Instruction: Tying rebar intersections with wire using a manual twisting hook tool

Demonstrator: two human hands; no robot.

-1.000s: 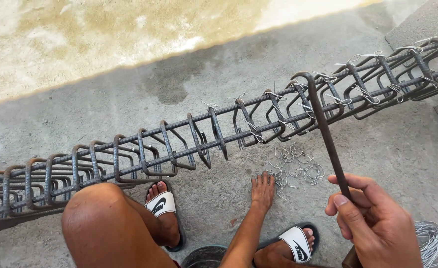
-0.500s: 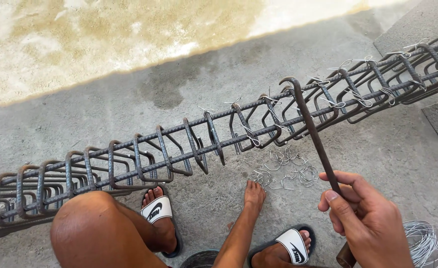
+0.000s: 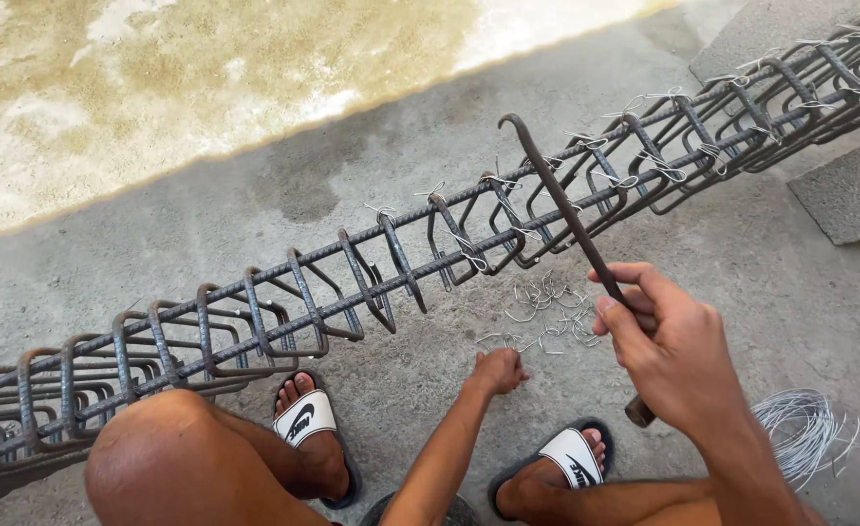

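Right hand (image 3: 678,356) clamped round hook tool (image 3: 564,209), tip raised over rebar cage (image 3: 352,282) near ties; left hand (image 3: 498,371) closed, pinching at loose wire ties (image 3: 547,317) on floor (image 3: 372,175), contents unclear.

The person's right hand (image 3: 678,356) grips a dark steel hook tool (image 3: 566,209), its curled tip raised over a long rebar cage (image 3: 352,282) that runs slantwise across the concrete floor (image 3: 781,292). The left hand (image 3: 498,370) is closed, knuckles down, at the near edge of a scatter of short bent wire ties (image 3: 547,312) lying beside the cage. A loose coil of thin wire (image 3: 805,433) rests by the right forearm. Both feet wear white-strapped black sandals (image 3: 303,419), and a bare knee shows lower left
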